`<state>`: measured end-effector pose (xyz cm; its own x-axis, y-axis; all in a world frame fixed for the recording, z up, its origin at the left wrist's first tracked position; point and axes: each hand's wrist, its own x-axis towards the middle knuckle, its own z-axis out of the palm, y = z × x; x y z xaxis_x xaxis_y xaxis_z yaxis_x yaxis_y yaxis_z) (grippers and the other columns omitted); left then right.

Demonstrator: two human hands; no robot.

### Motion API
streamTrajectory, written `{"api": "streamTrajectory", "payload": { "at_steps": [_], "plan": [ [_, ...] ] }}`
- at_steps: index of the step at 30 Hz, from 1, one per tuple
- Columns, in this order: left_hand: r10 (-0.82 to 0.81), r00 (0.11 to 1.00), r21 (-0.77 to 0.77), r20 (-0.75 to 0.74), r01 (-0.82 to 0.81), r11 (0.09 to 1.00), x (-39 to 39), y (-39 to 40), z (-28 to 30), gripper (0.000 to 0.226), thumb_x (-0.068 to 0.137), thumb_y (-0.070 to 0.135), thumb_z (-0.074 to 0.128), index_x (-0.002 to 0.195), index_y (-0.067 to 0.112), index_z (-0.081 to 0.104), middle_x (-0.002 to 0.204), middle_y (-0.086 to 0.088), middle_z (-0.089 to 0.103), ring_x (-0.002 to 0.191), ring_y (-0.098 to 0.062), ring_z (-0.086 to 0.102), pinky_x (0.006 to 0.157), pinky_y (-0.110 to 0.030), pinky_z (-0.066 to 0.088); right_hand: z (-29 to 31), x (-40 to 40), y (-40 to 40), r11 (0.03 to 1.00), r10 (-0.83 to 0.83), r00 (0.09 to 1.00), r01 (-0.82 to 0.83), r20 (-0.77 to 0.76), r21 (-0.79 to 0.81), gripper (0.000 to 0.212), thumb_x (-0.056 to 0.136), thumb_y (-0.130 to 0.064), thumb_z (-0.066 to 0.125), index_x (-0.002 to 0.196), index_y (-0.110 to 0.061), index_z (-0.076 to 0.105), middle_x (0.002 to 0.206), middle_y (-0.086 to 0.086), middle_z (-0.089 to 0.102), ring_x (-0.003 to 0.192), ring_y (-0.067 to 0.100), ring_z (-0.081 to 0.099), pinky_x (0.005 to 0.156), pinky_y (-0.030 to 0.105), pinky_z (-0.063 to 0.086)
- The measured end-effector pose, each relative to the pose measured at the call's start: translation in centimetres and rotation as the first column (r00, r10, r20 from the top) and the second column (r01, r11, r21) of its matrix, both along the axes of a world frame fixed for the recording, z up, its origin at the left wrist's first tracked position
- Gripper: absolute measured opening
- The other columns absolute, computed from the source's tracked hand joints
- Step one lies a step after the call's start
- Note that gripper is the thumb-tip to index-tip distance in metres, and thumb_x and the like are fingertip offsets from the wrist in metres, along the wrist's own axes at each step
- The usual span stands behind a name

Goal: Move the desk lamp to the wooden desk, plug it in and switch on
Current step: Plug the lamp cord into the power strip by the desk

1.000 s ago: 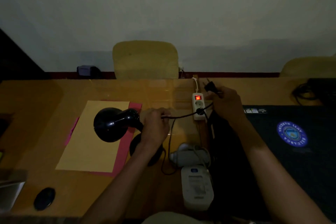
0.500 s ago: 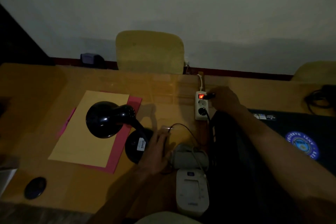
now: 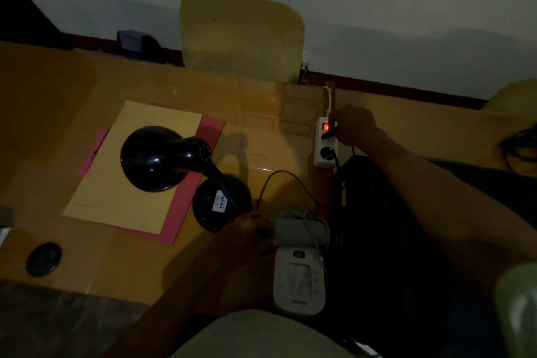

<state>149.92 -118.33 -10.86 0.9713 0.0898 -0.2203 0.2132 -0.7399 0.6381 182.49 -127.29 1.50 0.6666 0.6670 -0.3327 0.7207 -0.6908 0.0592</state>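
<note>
Black and glossy, the lamp (image 3: 186, 174) stands mid-desk (image 3: 261, 113), its shade over a tan sheet (image 3: 128, 183) lying on pink paper (image 3: 186, 200). We see our left hand (image 3: 247, 229) at the base's near side by the cord (image 3: 279, 180); whether its fingers are closed we cannot tell. Our right hand (image 3: 353, 125) pinches the dark plug (image 3: 329, 134) at the white strip (image 3: 325, 144), near the desk's far edge, its red switch glowing. A grey monitor (image 3: 299, 279) sits by the near edge.
</note>
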Motion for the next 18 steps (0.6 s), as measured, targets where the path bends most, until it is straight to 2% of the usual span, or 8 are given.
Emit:
{"api": "streamTrajectory", "payload": {
  "at_steps": [2, 4, 7, 9, 11, 14, 16, 18],
  "plan": [
    [0.075, 0.997, -0.03, 0.006, -0.075, 0.997, 0.6, 0.0, 0.7, 0.042, 0.09, 0.044, 0.056, 0.11, 0.009, 0.067, 0.111, -0.014, 0.065, 0.103, -0.03, 0.062, 0.083, -0.044, 0.054, -0.5, 0.1, 0.1, 0.999, 0.038, 0.999, -0.038, 0.017, -0.007, 0.026, 0.093, -0.031, 0.068, 0.116, -0.02, 0.073, 0.125, 0.008, 0.068, 0.112, 0.027, 0.067, 0.088, 0.035, 0.055],
    [0.142, 0.99, -0.078, 0.007, -0.141, 0.987, 1.8, -0.3, 1.6, 0.038, 0.092, 0.027, 0.056, 0.121, 0.005, 0.059, 0.123, -0.018, 0.057, 0.112, -0.034, 0.058, 0.093, -0.044, 0.05, -1.1, 0.1, 0.0, 0.996, 0.089, 0.995, -0.089, 0.047, -0.013, 0.021, 0.093, -0.028, 0.068, 0.112, -0.021, 0.075, 0.12, 0.005, 0.071, 0.108, 0.026, 0.069, 0.085, 0.034, 0.057],
    [0.261, 0.963, -0.015, 0.068, -0.26, 0.965, 4.6, -0.9, 2.7, 0.049, 0.093, 0.028, 0.053, 0.14, 0.017, 0.041, 0.151, -0.011, 0.036, 0.138, -0.029, 0.036, 0.112, -0.044, 0.037, -1.5, 0.0, -0.3, 0.988, 0.154, 0.984, -0.151, 0.084, -0.043, 0.019, 0.094, -0.022, 0.065, 0.108, -0.023, 0.078, 0.118, 0.004, 0.073, 0.103, 0.027, 0.071, 0.081, 0.034, 0.058],
    [0.258, 0.961, 0.007, 0.1, -0.26, 0.966, 7.2, -0.7, 2.4, 0.056, 0.092, 0.027, 0.053, 0.144, 0.022, 0.032, 0.156, -0.008, 0.027, 0.143, -0.027, 0.029, 0.115, -0.044, 0.034, -1.3, -0.2, -0.5, 0.984, 0.174, 0.981, -0.171, 0.09, -0.041, 0.023, 0.094, -0.016, 0.062, 0.109, -0.023, 0.078, 0.118, 0.005, 0.073, 0.104, 0.029, 0.071, 0.082, 0.036, 0.058],
    [0.224, 0.973, -0.024, 0.048, -0.223, 0.975, 10.0, -0.3, 1.6, 0.059, 0.092, 0.029, 0.051, 0.146, 0.023, 0.03, 0.158, -0.007, 0.021, 0.144, -0.024, 0.025, 0.116, -0.042, 0.032, -1.1, -0.3, -0.8, 0.986, 0.167, 0.982, -0.164, 0.087, -0.034, 0.027, 0.094, -0.015, 0.06, 0.115, -0.022, 0.076, 0.122, 0.008, 0.071, 0.108, 0.03, 0.069, 0.083, 0.037, 0.057],
    [0.261, 0.965, -0.062, -0.033, -0.263, 0.963, 13.6, -0.9, 1.8, 0.056, 0.095, 0.041, 0.045, 0.144, 0.015, 0.036, 0.155, -0.01, 0.03, 0.143, -0.026, 0.03, 0.114, -0.044, 0.034, -1.5, 0.0, -1.0, 0.988, 0.15, 0.988, -0.148, 0.046, -0.037, 0.033, 0.096, -0.016, 0.059, 0.124, -0.026, 0.071, 0.13, 0.007, 0.068, 0.116, 0.028, 0.066, 0.087, 0.036, 0.053],
    [0.313, 0.948, -0.149, -0.052, -0.317, 0.936, 15.5, -1.7, 2.5, 0.051, 0.096, 0.031, 0.052, 0.14, 0.008, 0.043, 0.148, -0.013, 0.042, 0.136, -0.027, 0.04, 0.111, -0.036, 0.036, -1.8, 0.6, -0.9, 0.992, 0.118, 0.992, -0.12, -0.043, -0.028, 0.033, 0.095, -0.015, 0.061, 0.124, -0.026, 0.072, 0.132, 0.003, 0.068, 0.121, 0.023, 0.064, 0.09, 0.033, 0.052],
    [0.346, 0.936, -0.196, -0.067, -0.352, 0.915, 17.3, -2.2, 2.8, 0.042, 0.096, 0.024, 0.052, 0.131, 0.001, 0.053, 0.136, -0.018, 0.054, 0.128, -0.031, 0.048, 0.105, -0.034, 0.037, -2.1, 1.3, -0.8, 0.997, 0.083, 0.989, -0.083, -0.126, 0.001, 0.031, 0.094, -0.015, 0.063, 0.122, -0.024, 0.074, 0.134, 0.001, 0.067, 0.123, 0.02, 0.062, 0.095, 0.03, 0.049]
  ]
}}
